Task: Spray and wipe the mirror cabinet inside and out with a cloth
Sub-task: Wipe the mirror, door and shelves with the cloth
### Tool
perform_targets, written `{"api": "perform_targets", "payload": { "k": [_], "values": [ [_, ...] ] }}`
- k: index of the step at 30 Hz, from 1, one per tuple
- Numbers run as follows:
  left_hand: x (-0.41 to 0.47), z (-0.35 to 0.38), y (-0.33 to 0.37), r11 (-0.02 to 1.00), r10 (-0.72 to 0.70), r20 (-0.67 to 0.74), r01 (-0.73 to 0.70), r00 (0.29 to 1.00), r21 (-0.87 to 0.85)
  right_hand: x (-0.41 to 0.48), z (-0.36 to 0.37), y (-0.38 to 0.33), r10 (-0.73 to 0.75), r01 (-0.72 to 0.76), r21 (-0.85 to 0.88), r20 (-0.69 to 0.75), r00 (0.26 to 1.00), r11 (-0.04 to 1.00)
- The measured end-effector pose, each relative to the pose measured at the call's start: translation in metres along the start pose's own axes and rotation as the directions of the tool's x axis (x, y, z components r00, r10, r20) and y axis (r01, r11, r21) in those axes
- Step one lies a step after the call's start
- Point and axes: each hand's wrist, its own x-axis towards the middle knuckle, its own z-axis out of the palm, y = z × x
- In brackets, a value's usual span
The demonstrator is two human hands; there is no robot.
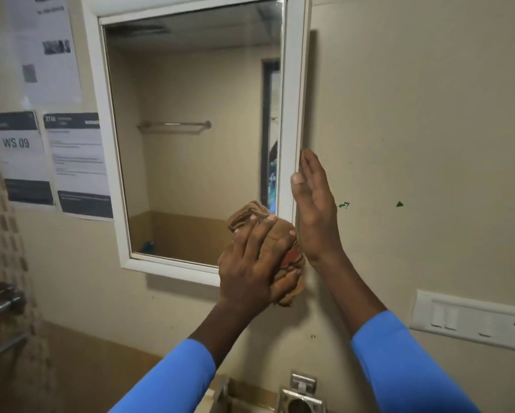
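Note:
The mirror cabinet [110,114] hangs on the beige wall, a white frame around a mirror door that looks shut. My left hand [250,257] grips a bunched brown cloth [289,263] against the frame's lower right corner. My right hand [313,204] is flat and open, fingers together, its fingertips and thumb resting on the frame's right edge at mid height. Both arms wear blue sleeves. No spray bottle is in view.
Printed notices [77,162] are stuck on the wall left of the cabinet. A white switch panel [471,317] sits at the lower right. A metal holder [301,394] and a basin edge lie below. A door handle [2,299] is at far left.

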Motion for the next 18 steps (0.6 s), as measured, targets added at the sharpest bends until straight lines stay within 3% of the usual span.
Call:
{"api": "perform_targets", "payload": {
  "k": [5,9,13,18],
  "values": [
    [-0.031,-0.018,-0.007,0.987,0.147,0.155,-0.156,0.977,0.047,-0.013,0.003,0.012,0.012,-0.013,-0.092,-0.017,1.0,0.996],
    [-0.037,-0.044,-0.021,0.977,0.212,0.292,-0.208,0.933,-0.044,-0.024,-0.004,0.012,0.046,-0.044,-0.178,0.008,0.999,0.983],
    [-0.019,-0.058,-0.023,0.982,0.191,0.505,-0.167,0.842,-0.092,-0.031,-0.012,0.006,0.093,-0.082,-0.26,0.031,0.995,0.962],
    [-0.01,-0.079,-0.018,0.988,0.111,0.57,-0.03,0.814,-0.15,-0.054,-0.022,0.0,0.103,-0.075,-0.44,0.039,0.994,0.895]
  ]
}}
